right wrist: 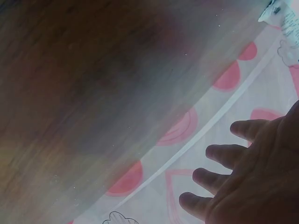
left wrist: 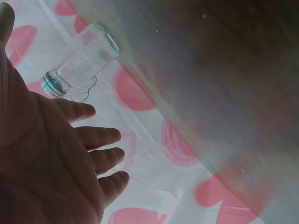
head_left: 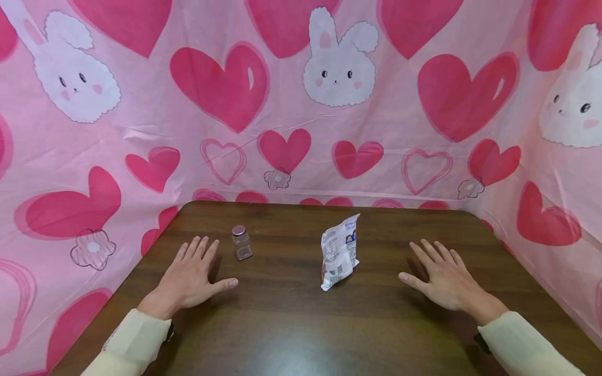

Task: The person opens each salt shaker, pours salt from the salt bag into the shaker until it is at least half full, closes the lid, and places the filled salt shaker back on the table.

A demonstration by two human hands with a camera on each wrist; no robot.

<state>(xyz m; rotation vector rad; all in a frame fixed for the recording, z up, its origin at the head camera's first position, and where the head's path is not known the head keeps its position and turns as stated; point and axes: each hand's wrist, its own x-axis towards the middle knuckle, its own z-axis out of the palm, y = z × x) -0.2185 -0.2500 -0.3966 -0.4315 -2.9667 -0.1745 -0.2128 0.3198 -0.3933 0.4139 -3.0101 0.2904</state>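
A small clear glass jar [head_left: 242, 245] with a pinkish lid stands upright on the left part of the table, just right of my left hand [head_left: 190, 277]. That hand is spread, palm down, and holds nothing. In the left wrist view the jar [left wrist: 84, 58] appears beyond my fingers [left wrist: 105, 135], apart from them. A white printed packet [head_left: 339, 253] stands near the middle of the table, its contents hidden. Over the right side my right hand [head_left: 444, 282] is spread, palm down, with nothing in it. The packet's corner [right wrist: 282, 18] shows in the right wrist view, away from the fingers [right wrist: 229, 156].
The dark brown wooden table [head_left: 282, 324] has rounded far corners. Pink cloth [head_left: 291, 120] printed with hearts and rabbits hangs behind it and along both sides.
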